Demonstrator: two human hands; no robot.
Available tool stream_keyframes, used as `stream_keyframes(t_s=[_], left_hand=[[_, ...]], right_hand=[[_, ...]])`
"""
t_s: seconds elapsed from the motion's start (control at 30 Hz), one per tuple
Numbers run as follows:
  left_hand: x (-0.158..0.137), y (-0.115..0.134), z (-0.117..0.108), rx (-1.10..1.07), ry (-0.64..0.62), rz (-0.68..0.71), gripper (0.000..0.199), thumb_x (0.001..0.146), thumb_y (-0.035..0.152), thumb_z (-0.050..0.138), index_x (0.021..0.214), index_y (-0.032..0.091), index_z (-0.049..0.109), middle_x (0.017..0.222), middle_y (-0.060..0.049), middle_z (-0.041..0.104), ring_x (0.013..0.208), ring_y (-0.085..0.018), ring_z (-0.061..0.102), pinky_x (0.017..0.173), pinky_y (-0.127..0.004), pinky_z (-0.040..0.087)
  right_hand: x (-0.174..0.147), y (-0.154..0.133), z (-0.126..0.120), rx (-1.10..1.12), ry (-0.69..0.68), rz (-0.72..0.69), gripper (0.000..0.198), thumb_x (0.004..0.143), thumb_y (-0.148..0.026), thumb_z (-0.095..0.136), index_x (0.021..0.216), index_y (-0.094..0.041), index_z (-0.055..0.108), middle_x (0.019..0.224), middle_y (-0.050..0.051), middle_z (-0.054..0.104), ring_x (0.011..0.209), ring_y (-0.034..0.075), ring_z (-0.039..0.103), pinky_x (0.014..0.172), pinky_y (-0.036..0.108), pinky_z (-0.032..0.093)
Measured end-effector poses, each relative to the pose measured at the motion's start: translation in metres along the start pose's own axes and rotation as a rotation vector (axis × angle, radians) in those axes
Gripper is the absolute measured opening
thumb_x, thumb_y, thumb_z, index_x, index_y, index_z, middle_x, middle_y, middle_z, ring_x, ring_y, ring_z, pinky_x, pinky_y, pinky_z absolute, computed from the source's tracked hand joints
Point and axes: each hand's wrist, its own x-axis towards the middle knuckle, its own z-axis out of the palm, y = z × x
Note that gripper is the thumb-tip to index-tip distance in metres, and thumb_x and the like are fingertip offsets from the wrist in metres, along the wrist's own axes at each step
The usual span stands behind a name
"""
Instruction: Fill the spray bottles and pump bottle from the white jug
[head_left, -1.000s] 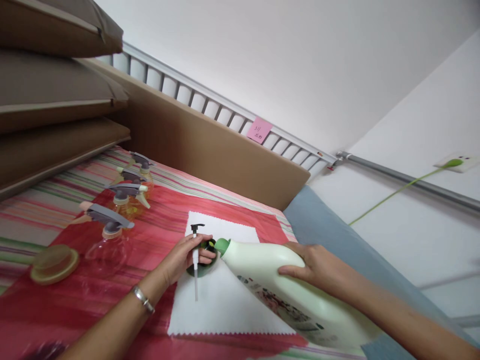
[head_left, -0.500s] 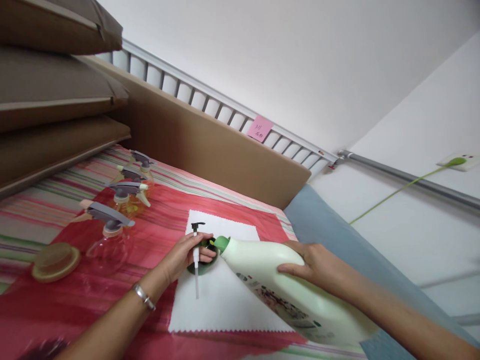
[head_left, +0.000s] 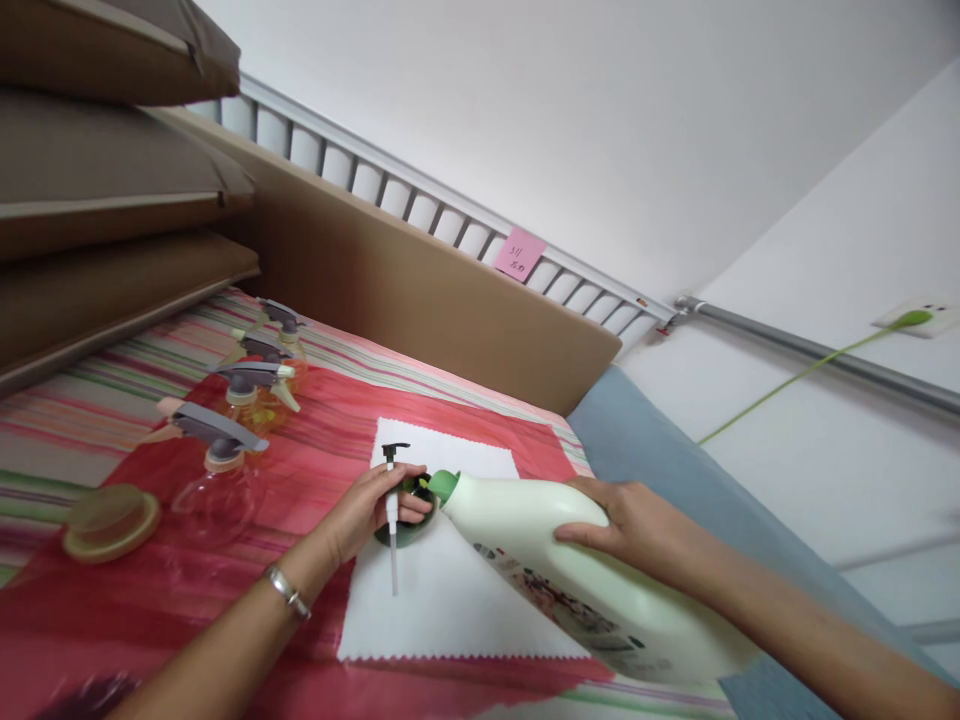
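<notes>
My left hand (head_left: pixel 382 505), with a bracelet at the wrist, is wrapped round a small dark green bottle (head_left: pixel 407 530). The same hand also pinches a pump head (head_left: pixel 391 508) with a black top, white collar and clear tube, held upright beside the bottle. Tipped on its side, a large pale green detergent bottle (head_left: pixel 525 510) is in the grip of my right hand (head_left: pixel 615 525). Its green spout meets the small bottle's mouth; whether liquid flows I cannot tell. Beneath both lies a white cloth (head_left: pixel 457 615) with zigzag edges.
Several spray bottles (head_left: pixel 217 490) with grey triggers line the left side, near a round yellowish lid (head_left: pixel 111 522). Red sheeting (head_left: pixel 300 600) covers the striped cloth. Stacked brown cushions (head_left: pixel 112 165) stand at upper left. A brown board (head_left: pixel 420 300) rises behind, before a white radiator (head_left: pixel 367 185).
Almost nothing differs. The large bottle keeps its tilt against the small one, and both hands hold their places; the view has shifted very slightly.
</notes>
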Motion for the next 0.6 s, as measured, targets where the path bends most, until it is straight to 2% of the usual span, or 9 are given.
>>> stream_keyframes(t_s=[0.6], left_hand=[[-0.0024,0.0003,0.0012,0.013,-0.005,-0.012,0.044,0.083,0.036,0.052,0.113,0.004,0.054,0.075,-0.016,0.070,0.070,-0.022,0.068,0.071,-0.034,0.053]], right_hand=[[0.0019,0.0006,-0.0037,0.004,-0.007,-0.004,0.043,0.074,-0.061,0.051,0.100,-0.028,0.062,0.091,0.003,0.070,0.078,0.024,0.063,0.064,0.030,0.046]])
